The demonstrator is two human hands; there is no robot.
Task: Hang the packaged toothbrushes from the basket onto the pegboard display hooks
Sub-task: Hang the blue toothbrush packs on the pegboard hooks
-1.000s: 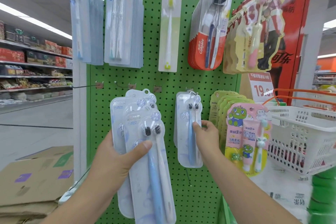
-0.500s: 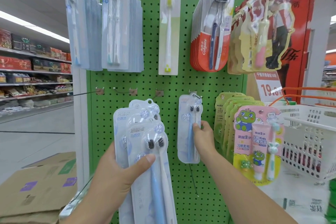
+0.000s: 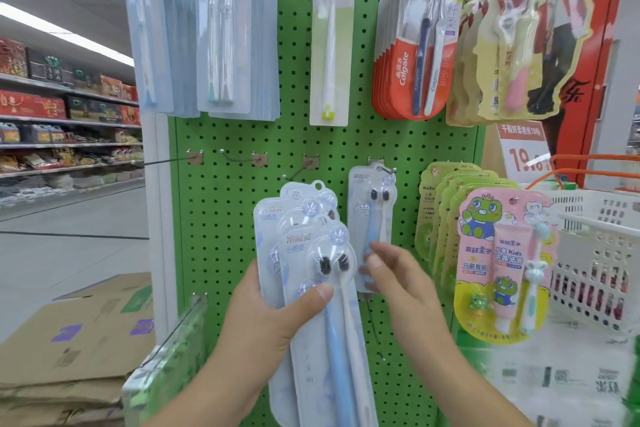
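right now the left hand (image 3: 277,315) grips a fanned stack of packaged toothbrushes (image 3: 311,253), its thumb pressed across the front blister just under the 2 dark brush heads and its fingers hidden behind the cards; the stack stands upright and leans slightly left, with at least 3 cards showing at the top. just to its right the right hand (image 3: 398,274) hangs with loosely spread, relaxed fingers, holding nothing, its fingertips blurred and lying over the lower part of a hung toothbrush pack (image 3: 372,204); whether they touch that pack cannot be told. that pack dangles from a hook (image 3: 388,170) on the green pegboard (image 3: 225,218), with a blue brush and a white brush inside. left of it, along the same row, several bare hooks (image 3: 242,159) stick out of the board. to the right of the right hand hangs a row of kids toothpaste sets (image 3: 502,253) with a green frog on a pink card. beyond them, at the right edge, sits a white basket (image 3: 595,253) with orange handles. above, the upper row carries clear-blue packs (image 3: 225,28), a single yellow-green brush pack (image 3: 330,38) and red colgate packs (image 3: 412,55). flattened cardboard (image 3: 69,340) lies on the floor at lower left.
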